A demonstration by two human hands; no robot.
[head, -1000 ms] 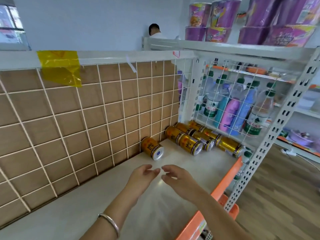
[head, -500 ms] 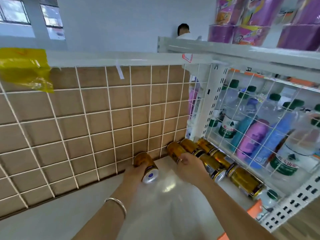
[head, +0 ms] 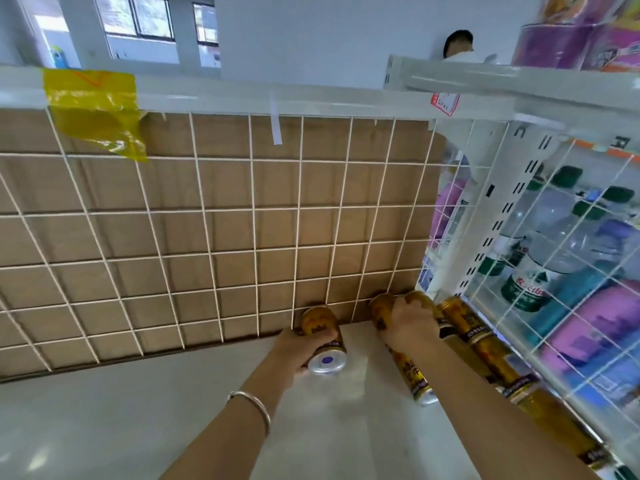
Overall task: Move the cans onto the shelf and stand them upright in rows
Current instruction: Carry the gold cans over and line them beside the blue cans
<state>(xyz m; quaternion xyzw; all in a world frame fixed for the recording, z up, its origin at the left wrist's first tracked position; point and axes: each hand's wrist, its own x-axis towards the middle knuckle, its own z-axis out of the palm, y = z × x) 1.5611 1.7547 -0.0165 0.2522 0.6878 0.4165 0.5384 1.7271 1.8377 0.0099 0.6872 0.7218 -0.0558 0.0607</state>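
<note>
Gold cans (head: 465, 322) lie on their sides on the white shelf (head: 156, 420), most of them end to end in lines along the side wire mesh (head: 561, 341) at the right. One can (head: 317, 318) lies apart from them, to their left, with its far end at the back wire grid (head: 207, 237) and its silver end facing the camera. The left hand (head: 291, 351), with a silver bangle (head: 258, 408) on its wrist, has its fingers wrapped round this can from the left side. The right hand (head: 412, 327) rests over the far ends of the lines in the back right corner. Its fingers curl down over the back-corner can (head: 381, 306) and seem to grip it, though the back of the hand hides the contact. Brown board fills the back grid, and a piece of yellow tape (head: 93, 109) hangs from the rail above it. Bottles (head: 530, 282) stand behind the side mesh.
</note>
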